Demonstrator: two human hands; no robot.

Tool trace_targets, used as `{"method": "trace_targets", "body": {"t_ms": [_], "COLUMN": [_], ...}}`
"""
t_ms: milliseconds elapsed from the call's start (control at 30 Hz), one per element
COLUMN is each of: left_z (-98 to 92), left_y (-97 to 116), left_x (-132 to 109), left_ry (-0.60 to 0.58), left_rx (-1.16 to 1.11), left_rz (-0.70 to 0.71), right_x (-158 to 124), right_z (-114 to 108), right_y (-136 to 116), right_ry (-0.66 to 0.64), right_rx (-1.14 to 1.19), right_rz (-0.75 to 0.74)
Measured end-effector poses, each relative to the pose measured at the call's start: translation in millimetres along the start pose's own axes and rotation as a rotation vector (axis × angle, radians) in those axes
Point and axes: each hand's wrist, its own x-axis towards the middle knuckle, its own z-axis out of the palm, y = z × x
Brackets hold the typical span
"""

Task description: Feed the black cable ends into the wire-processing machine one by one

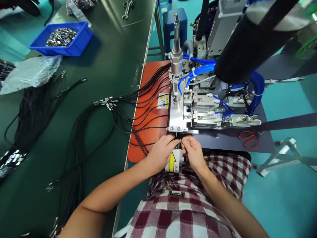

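At the front end of the machine point(176, 114), my left hand point(160, 152) pinches a black cable point(143, 144) that runs in from the left. My right hand point(194, 152) is closed just beside it, fingertips together on a small metal connector piece point(180, 140). The fingertips of both hands almost meet there, and the fingers partly hide the piece. Below them is a plate with a yellow arrow label point(173, 162). Several more black cables point(151, 87) lead into the machine's left side across an orange-red board point(151, 132).
A blue bin point(84, 36) of small metal parts stands on the green table point(119, 56). Black cable bundles point(76, 142) and a plastic bag point(37, 71) lie nearby. Wrenches point(127, 10) are farther back. Red-handled scissors point(250, 138) rest right of the machine. A black cylinder point(247, 49) overhangs.
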Motion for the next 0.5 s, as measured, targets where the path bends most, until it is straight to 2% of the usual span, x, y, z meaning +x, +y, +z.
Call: {"method": "trace_targets", "body": {"t_ms": [167, 333, 400, 500], "left_z": [-3.1, 4.6, 8.0, 8.3], "left_y": [4, 7, 5, -1], "left_x": [-23, -61, -66, -62], "left_ry": [0.033, 0.118, 0.126, 0.126], "left_rx": [-0.052, 0.182, 0.274, 0.332], "left_rz": [-0.117, -0.321, -0.359, -0.342], "right_x": [3, 3, 4, 4], "right_z": [-3, -5, -6, -6], "right_y": [-1, -2, -2, -2], "right_ry": [-0.025, -0.048, -0.054, -0.056], "right_rx": [0.017, -0.003, -0.012, -0.022], "right_rz": [-0.005, -0.008, -0.007, -0.008]}}
